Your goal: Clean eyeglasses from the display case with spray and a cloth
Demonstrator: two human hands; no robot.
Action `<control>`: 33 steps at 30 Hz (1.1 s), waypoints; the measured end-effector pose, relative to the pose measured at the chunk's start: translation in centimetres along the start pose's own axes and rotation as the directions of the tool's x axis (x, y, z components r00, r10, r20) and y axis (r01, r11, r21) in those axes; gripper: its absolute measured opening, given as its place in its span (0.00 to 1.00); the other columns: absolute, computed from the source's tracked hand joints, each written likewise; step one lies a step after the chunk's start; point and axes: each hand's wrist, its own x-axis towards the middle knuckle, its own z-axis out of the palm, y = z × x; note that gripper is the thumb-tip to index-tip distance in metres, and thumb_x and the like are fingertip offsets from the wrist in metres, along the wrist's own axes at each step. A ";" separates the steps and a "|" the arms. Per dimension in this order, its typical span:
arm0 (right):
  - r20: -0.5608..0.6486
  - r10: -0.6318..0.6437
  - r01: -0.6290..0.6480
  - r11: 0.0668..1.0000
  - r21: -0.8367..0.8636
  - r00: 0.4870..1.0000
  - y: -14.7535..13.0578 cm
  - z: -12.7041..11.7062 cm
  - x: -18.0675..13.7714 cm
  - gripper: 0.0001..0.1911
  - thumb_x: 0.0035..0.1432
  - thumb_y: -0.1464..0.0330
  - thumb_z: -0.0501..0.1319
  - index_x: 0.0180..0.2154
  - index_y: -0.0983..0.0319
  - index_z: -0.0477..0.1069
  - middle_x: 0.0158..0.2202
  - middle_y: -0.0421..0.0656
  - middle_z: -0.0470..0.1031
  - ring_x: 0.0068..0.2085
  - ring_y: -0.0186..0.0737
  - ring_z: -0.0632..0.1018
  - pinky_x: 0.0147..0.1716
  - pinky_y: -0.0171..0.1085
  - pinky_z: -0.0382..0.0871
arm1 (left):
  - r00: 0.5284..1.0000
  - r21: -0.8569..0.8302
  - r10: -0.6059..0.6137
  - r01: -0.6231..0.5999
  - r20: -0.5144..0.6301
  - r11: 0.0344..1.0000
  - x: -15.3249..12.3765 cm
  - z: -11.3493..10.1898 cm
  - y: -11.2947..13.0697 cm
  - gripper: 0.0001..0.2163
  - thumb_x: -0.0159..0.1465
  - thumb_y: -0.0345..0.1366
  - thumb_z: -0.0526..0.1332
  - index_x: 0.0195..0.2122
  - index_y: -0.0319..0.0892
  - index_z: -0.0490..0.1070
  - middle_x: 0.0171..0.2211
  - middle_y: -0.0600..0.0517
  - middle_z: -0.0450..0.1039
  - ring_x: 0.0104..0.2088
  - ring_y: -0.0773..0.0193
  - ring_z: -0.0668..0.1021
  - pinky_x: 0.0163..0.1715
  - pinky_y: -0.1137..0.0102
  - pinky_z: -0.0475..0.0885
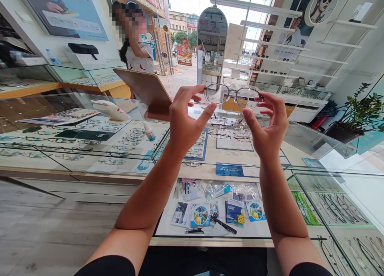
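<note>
Left hand (187, 122): raised, palm turned inward, thumb and forefinger closed narrowly on the left end of the eyeglasses (232, 96); remaining fingers loosely curled.

Right hand (267, 126): raised level with it, palm turned inward, fingertips closed on the right end of the same frame, thumb below.

Eyeglasses: held in the air between both hands, above the glass counter (90, 156) and well apart from its top. Thin translucent grey rim, 2 rounded clear lenses, narrow bridge. Position of the temples not discernible.

Glass counter: flat transparent top panes with straight joints, pale wood-grain surface beneath. Rows of thin wire and plastic frames (126, 142) laid flat inside on white trays.

Lower compartment, below the hands: glossy printed packets (200, 215) bearing round multicolour discs, 1 black pen (223, 225) lying diagonally, crinkled clear plastic bags (222, 190).

Counter top, left of the left hand:
- 1 small white dropper bottle (149, 132) with a blue label
- 1 smooth white dolphin-shaped figure (109, 110)
- 1 flat tan board (144, 88) with rounded corners, standing at a slant
- 1 flat printed brochure (72, 116)

Behind the board: a person (138, 54) in a pale short-sleeved top.

Far right: potted plant (360, 112) with glossy green leaves in a dark pot.

Upper right: white wall shelves (270, 28), thin and straight.
</note>
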 end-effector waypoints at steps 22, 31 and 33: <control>0.056 0.052 -0.056 0.995 0.079 0.997 0.5 0.0 0.0 0.26 0.71 0.54 0.69 0.68 0.45 0.74 0.60 0.46 0.84 0.58 0.55 0.84 0.55 0.58 0.82 | 1.000 -0.007 0.015 -0.015 -0.006 1.000 0.2 -0.4 0.4 0.25 0.72 0.67 0.69 0.58 0.56 0.78 0.52 0.48 0.81 0.48 0.51 0.85 0.43 0.50 0.79; 0.075 0.087 -0.096 0.986 0.133 0.993 0.7 0.1 -0.1 0.26 0.71 0.54 0.69 0.67 0.45 0.75 0.62 0.47 0.83 0.60 0.56 0.84 0.57 0.58 0.81 | 0.998 0.009 0.064 -0.064 0.013 0.998 0.1 -0.5 -0.3 0.28 0.75 0.68 0.63 0.61 0.51 0.76 0.53 0.47 0.80 0.57 0.48 0.82 0.46 0.50 0.76; 0.080 0.082 -0.093 0.986 0.142 0.993 0.8 0.1 -0.1 0.26 0.71 0.55 0.68 0.67 0.46 0.74 0.62 0.47 0.83 0.61 0.56 0.84 0.57 0.58 0.81 | 0.998 -0.022 0.061 -0.061 0.012 0.998 0.1 -0.6 -0.4 0.28 0.74 0.68 0.65 0.61 0.51 0.76 0.53 0.47 0.80 0.58 0.46 0.81 0.47 0.50 0.76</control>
